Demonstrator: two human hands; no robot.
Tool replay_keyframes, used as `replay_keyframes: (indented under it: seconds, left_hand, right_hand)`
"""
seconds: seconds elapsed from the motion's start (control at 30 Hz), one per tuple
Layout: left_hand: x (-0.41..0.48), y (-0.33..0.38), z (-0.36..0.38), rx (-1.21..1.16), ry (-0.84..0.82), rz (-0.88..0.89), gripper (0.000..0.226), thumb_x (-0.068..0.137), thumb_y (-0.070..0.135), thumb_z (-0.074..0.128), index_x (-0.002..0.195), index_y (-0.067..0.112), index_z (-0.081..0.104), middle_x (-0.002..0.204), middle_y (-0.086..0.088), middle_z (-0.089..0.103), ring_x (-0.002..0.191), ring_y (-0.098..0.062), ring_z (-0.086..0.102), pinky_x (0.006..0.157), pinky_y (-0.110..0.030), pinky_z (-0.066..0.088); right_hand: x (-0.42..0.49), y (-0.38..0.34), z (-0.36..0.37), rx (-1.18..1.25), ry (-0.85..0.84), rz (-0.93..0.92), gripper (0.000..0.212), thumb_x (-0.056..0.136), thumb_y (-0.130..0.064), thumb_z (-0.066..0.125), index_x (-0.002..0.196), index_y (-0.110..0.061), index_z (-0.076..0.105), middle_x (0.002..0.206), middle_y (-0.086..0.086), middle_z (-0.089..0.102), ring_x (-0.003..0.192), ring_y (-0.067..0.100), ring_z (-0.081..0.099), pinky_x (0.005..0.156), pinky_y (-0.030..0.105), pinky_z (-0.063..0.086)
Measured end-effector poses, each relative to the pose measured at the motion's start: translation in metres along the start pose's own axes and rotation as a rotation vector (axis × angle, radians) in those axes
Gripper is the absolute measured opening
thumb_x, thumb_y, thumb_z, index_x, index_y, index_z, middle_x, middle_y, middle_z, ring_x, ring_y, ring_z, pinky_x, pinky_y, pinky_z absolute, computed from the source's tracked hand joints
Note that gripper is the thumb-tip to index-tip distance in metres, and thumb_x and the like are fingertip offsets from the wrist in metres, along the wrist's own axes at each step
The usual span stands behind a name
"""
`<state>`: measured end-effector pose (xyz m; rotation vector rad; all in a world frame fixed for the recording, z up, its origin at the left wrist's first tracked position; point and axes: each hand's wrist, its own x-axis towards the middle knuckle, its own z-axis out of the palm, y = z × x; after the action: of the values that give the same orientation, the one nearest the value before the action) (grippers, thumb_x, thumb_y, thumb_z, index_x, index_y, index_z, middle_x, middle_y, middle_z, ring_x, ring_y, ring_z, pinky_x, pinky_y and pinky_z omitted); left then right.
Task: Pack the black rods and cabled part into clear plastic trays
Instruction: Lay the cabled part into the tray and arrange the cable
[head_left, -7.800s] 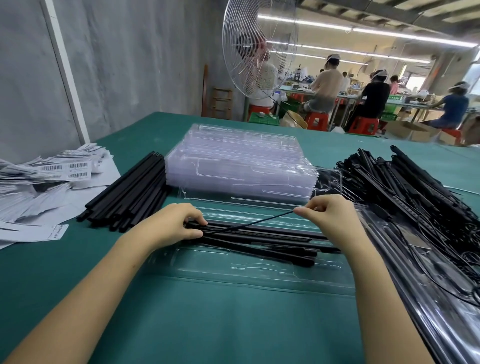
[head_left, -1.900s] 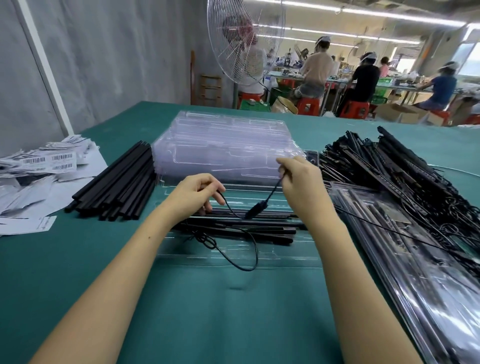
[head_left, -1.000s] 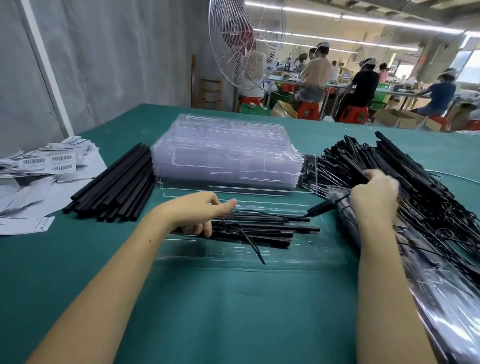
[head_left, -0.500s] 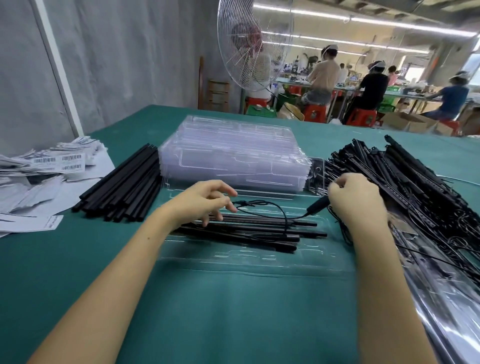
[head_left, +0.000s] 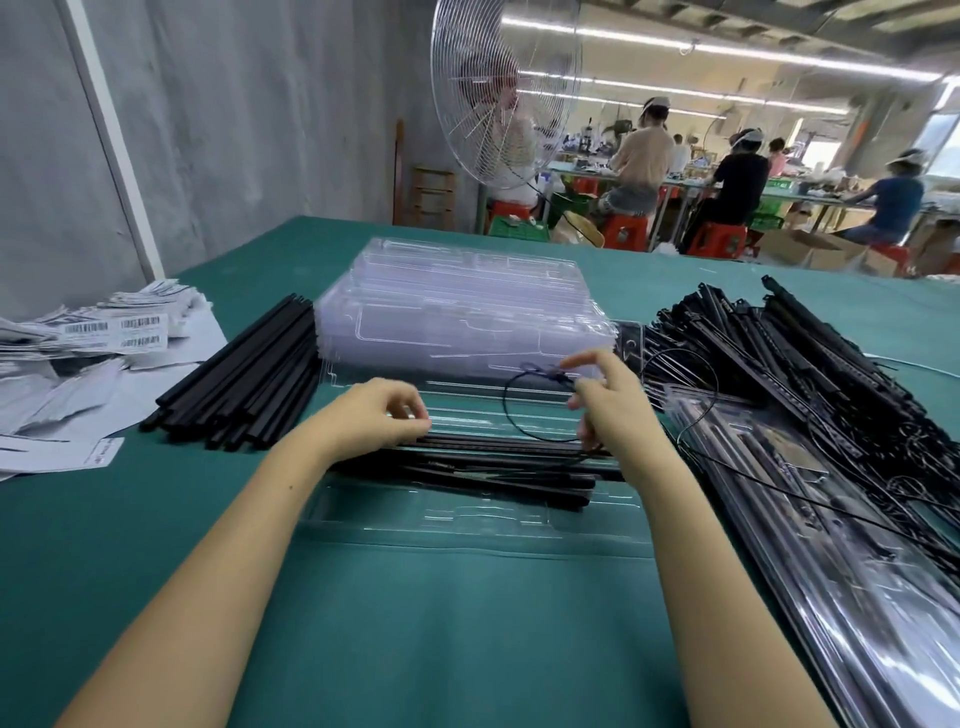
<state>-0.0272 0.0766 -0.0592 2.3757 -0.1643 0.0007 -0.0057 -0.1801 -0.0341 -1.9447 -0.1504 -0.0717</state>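
A tray (head_left: 467, 519) lies on the table (head_left: 441, 649) just before the person, with rods (head_left: 493, 470) lying across in it. Behind it sits a tray stack (head_left: 457, 312). Left of that is a rod pile (head_left: 244, 384), and papers (head_left: 78, 364) lie farther left. Right of the tray lie packed trays (head_left: 857, 571), with cabled parts (head_left: 810, 364) heaped behind them. The right hand (head_left: 608, 410) pinches a cable (head_left: 505, 410) over the rods, and the left hand (head_left: 374, 415) is beside it. A fan (head_left: 504, 93) stands behind the table.
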Motion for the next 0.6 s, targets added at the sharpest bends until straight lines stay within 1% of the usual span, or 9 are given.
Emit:
replay_keyframes:
  seconds: [0.03, 0.1, 0.17, 0.27, 0.33, 0.4, 0.43, 0.5, 0.6]
  left_hand:
    - [0.0, -0.001, 0.0, 0.084, -0.04, -0.023, 0.007, 0.082, 0.031, 0.07, 0.077, 0.029, 0.067, 0.076, 0.008, 0.067, 0.072, -0.009, 0.061, 0.075, -0.03, 0.051]
    - [0.001, -0.001, 0.002, 0.155, -0.071, -0.048, 0.009, 0.079, 0.034, 0.073, 0.075, 0.032, 0.066, 0.081, 0.009, 0.066, 0.079, -0.01, 0.061, 0.079, -0.03, 0.051]
    - [0.001, 0.0, 0.003, 0.16, -0.054, -0.046, 0.012, 0.077, 0.033, 0.076, 0.075, 0.031, 0.065, 0.079, 0.01, 0.063, 0.077, -0.009, 0.059, 0.078, -0.03, 0.05]
    - [0.002, 0.0, 0.005, 0.152, -0.034, -0.041, 0.013, 0.076, 0.031, 0.078, 0.074, 0.03, 0.065, 0.076, 0.01, 0.062, 0.074, -0.01, 0.058, 0.077, -0.03, 0.049]
    - [0.002, -0.001, 0.006, 0.166, -0.041, -0.039, 0.014, 0.076, 0.032, 0.078, 0.076, 0.029, 0.064, 0.077, 0.009, 0.062, 0.074, -0.01, 0.058, 0.076, -0.03, 0.048]
    - [0.003, -0.002, 0.006, 0.193, -0.054, -0.045, 0.016, 0.076, 0.035, 0.077, 0.08, 0.028, 0.063, 0.077, 0.008, 0.061, 0.072, -0.008, 0.056, 0.073, -0.027, 0.046]
    - [0.002, -0.003, 0.005, 0.202, -0.066, -0.045, 0.018, 0.077, 0.036, 0.076, 0.081, 0.028, 0.062, 0.077, 0.009, 0.061, 0.071, -0.007, 0.055, 0.071, -0.025, 0.045]
    - [0.002, -0.005, 0.004, 0.191, -0.095, -0.039, 0.021, 0.076, 0.037, 0.077, 0.085, 0.029, 0.06, 0.075, 0.01, 0.061, 0.07, -0.006, 0.055, 0.068, -0.022, 0.043]
    - [0.002, -0.006, 0.001, 0.166, -0.112, -0.057, 0.027, 0.075, 0.037, 0.078, 0.092, 0.03, 0.057, 0.074, 0.012, 0.061, 0.068, -0.002, 0.055, 0.064, -0.02, 0.039]
  right_hand:
    - [0.0, 0.001, -0.005, 0.096, -0.001, 0.044, 0.034, 0.095, -0.002, 0.035, 0.106, -0.022, 0.06, 0.088, 0.007, 0.055, 0.047, 0.011, 0.052, 0.043, 0.024, 0.049]
    - [0.0, 0.001, -0.014, 0.265, -0.055, 0.133, 0.04, 0.093, 0.004, 0.035, 0.095, -0.02, 0.066, 0.095, 0.008, 0.055, 0.057, 0.018, 0.059, 0.051, 0.03, 0.056]
    - [-0.001, 0.002, -0.021, 0.424, -0.073, 0.19, 0.041, 0.089, 0.008, 0.036, 0.087, -0.016, 0.068, 0.094, 0.009, 0.057, 0.062, 0.021, 0.063, 0.056, 0.035, 0.058]
    - [0.001, 0.005, -0.033, 0.59, 0.041, 0.228, 0.04, 0.087, 0.009, 0.033, 0.087, -0.016, 0.064, 0.078, 0.006, 0.056, 0.065, 0.019, 0.061, 0.06, 0.036, 0.056]
    - [0.003, 0.009, -0.042, 0.638, 0.127, 0.238, 0.037, 0.088, 0.007, 0.037, 0.085, -0.02, 0.061, 0.073, 0.004, 0.055, 0.066, 0.016, 0.055, 0.063, 0.033, 0.048]
    - [0.001, 0.013, -0.051, 0.614, 0.19, 0.208, 0.033, 0.087, 0.006, 0.045, 0.087, -0.022, 0.061, 0.074, 0.002, 0.057, 0.064, 0.014, 0.052, 0.06, 0.028, 0.04]
    - [0.0, 0.016, -0.054, 0.551, 0.225, 0.171, 0.031, 0.086, 0.005, 0.049, 0.09, -0.023, 0.062, 0.075, 0.002, 0.058, 0.062, 0.013, 0.049, 0.058, 0.026, 0.038]
    - [-0.001, 0.02, -0.06, 0.327, 0.305, 0.075, 0.032, 0.083, 0.002, 0.056, 0.102, -0.024, 0.062, 0.073, 0.002, 0.057, 0.057, 0.011, 0.044, 0.051, 0.022, 0.036]
    - [0.0, 0.018, -0.062, 0.089, 0.315, -0.016, 0.043, 0.083, 0.001, 0.052, 0.112, -0.031, 0.057, 0.069, 0.003, 0.055, 0.047, 0.009, 0.046, 0.039, 0.016, 0.037]
